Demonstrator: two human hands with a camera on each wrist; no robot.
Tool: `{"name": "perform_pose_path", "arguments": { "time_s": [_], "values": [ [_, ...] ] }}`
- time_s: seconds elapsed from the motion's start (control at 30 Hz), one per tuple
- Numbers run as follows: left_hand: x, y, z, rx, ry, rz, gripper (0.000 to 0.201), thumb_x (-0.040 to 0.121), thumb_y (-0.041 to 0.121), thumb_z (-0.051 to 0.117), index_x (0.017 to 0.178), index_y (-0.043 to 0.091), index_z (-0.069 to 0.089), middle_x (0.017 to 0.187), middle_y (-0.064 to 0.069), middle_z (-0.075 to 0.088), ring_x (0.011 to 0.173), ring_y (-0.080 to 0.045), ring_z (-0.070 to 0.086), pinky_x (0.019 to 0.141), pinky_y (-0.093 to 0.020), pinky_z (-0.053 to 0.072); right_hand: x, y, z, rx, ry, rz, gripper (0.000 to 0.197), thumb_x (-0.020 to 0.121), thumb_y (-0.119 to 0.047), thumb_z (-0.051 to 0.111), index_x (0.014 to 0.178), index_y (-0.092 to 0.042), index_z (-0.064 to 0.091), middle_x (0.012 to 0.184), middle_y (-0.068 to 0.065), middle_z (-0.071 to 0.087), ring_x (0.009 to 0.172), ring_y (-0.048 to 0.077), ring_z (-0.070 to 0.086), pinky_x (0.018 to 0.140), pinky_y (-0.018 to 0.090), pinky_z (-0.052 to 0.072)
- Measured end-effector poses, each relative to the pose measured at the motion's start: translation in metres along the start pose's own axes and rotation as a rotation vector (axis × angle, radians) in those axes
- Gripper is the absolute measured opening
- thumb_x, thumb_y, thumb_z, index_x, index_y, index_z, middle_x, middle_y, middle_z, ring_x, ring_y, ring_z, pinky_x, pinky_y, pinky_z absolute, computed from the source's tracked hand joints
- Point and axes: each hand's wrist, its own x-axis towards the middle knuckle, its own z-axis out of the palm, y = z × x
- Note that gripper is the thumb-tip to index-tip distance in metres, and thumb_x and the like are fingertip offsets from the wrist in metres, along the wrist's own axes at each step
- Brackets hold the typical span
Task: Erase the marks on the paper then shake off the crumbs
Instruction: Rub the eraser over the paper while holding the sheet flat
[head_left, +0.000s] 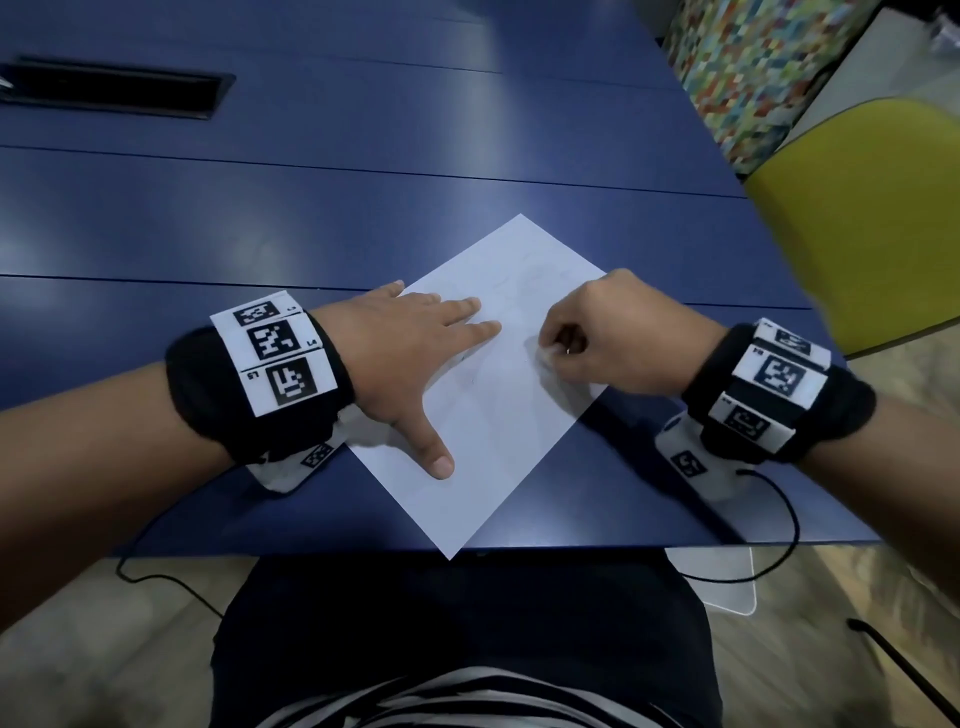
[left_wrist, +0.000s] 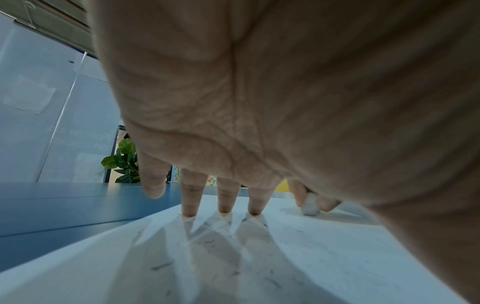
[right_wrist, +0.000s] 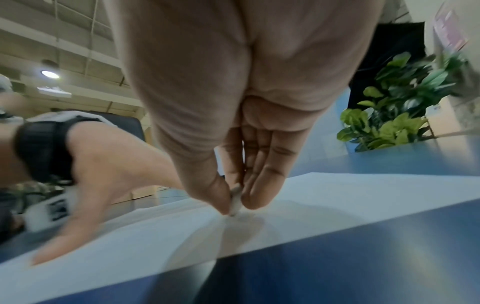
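A white sheet of paper (head_left: 488, 405) lies turned like a diamond on the blue table (head_left: 311, 218), one corner over the near edge. My left hand (head_left: 415, 353) lies flat on the sheet's left part, fingers straight and spread, fingertips (left_wrist: 189, 209) pressing the paper (left_wrist: 285, 257). My right hand (head_left: 597, 338) pinches a small white eraser (head_left: 545, 355) between thumb and fingers, its tip touching the paper's right side. The right wrist view shows the eraser (right_wrist: 235, 202) standing on the sheet (right_wrist: 337, 191). Dark eraser crumbs (left_wrist: 161, 266) and faint marks are scattered on the paper.
A black cable slot (head_left: 114, 93) is set into the table at the far left. A yellow chair (head_left: 872, 223) stands at the right edge. Cables hang from both wrist bands below the table's near edge. A green plant (right_wrist: 394, 107) stands beyond the table.
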Motion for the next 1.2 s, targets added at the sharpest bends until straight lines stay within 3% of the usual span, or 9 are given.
{"name": "perform_pose_path", "arguments": {
  "time_s": [0.13,0.2,0.3,0.4,0.53,0.8,0.9,1.03,1.2],
  "values": [
    [0.000,0.000,0.000,-0.006,0.004,0.003,0.158,0.042,0.105,0.062,0.162,0.040,-0.016,0.175,0.011,-0.013,0.162,-0.018,0.003,0.129,-0.056,0.004,-0.013,-0.016,0.008,-0.031,-0.080,-0.134,0.011,0.089,-0.029,0.065,0.089,-0.025,0.075,0.080,-0.010,0.071,0.070,0.010,0.060,0.070,0.025,0.050],
    [0.000,0.000,-0.001,-0.009,0.001,0.007,0.157,0.042,0.105,0.062,0.163,0.040,-0.016,0.175,0.010,-0.012,0.162,-0.018,0.003,0.129,-0.056,0.003,-0.015,-0.009,0.002,-0.040,-0.075,-0.092,0.012,0.089,-0.028,0.065,0.093,-0.026,0.076,0.084,-0.011,0.072,0.074,0.009,0.061,0.073,0.025,0.052],
    [-0.004,0.001,-0.003,-0.004,-0.013,0.021,0.155,0.044,0.104,0.062,0.164,0.040,-0.012,0.175,0.010,-0.011,0.162,-0.016,0.001,0.129,-0.057,-0.001,-0.019,0.012,-0.004,-0.021,-0.012,0.009,0.013,0.091,-0.026,0.066,0.098,-0.026,0.077,0.087,-0.011,0.073,0.077,0.008,0.064,0.077,0.033,0.058],
    [-0.007,0.003,-0.009,-0.022,-0.020,0.047,0.145,0.052,0.105,0.057,0.165,0.042,-0.006,0.175,0.008,-0.006,0.162,-0.016,-0.001,0.129,-0.054,-0.007,-0.032,0.012,0.004,-0.020,-0.008,-0.001,0.012,0.092,-0.029,0.066,0.095,-0.028,0.077,0.086,-0.011,0.072,0.074,0.006,0.063,0.077,0.032,0.058],
    [-0.005,0.010,-0.010,-0.049,0.002,0.044,0.143,0.054,0.103,0.062,0.164,0.045,-0.008,0.176,0.001,-0.006,0.162,-0.026,-0.001,0.130,-0.051,-0.004,-0.050,-0.001,0.011,-0.021,-0.055,0.004,0.012,0.093,-0.034,0.064,0.095,-0.029,0.075,0.089,-0.012,0.070,0.078,0.007,0.061,0.078,0.031,0.056],
    [0.000,0.017,-0.007,-0.005,0.012,0.049,0.148,0.050,0.099,0.067,0.165,0.041,-0.007,0.175,0.000,-0.001,0.161,-0.018,0.005,0.129,-0.055,-0.001,-0.023,-0.006,0.004,0.006,-0.023,-0.013,0.015,0.089,-0.025,0.063,0.096,-0.026,0.076,0.082,-0.009,0.072,0.074,0.009,0.062,0.076,0.035,0.057],
    [-0.001,0.016,-0.005,-0.011,0.008,0.039,0.152,0.050,0.099,0.066,0.166,0.034,-0.008,0.175,0.003,-0.004,0.161,-0.016,0.002,0.130,-0.053,-0.002,-0.020,-0.007,0.007,0.044,-0.028,-0.024,0.014,0.091,-0.028,0.062,0.092,-0.026,0.076,0.081,-0.009,0.072,0.073,0.009,0.063,0.074,0.036,0.057],
    [-0.002,0.015,-0.004,-0.009,0.022,0.038,0.159,0.049,0.100,0.065,0.167,0.019,-0.005,0.175,0.004,-0.001,0.161,-0.015,0.005,0.130,-0.052,0.000,-0.032,-0.025,0.016,0.010,-0.135,-0.180,0.019,0.096,-0.035,0.060,0.090,-0.024,0.074,0.085,-0.005,0.070,0.075,0.017,0.062,0.074,0.033,0.051],
    [-0.001,0.013,-0.001,-0.011,0.018,0.048,0.162,0.048,0.103,0.062,0.167,0.016,-0.006,0.176,0.003,-0.004,0.161,-0.015,0.002,0.130,-0.053,0.001,-0.016,-0.008,0.006,0.002,-0.021,-0.067,0.015,0.092,-0.030,0.063,0.086,-0.022,0.075,0.079,-0.007,0.070,0.071,0.011,0.061,0.073,0.037,0.055]
  ]
}}
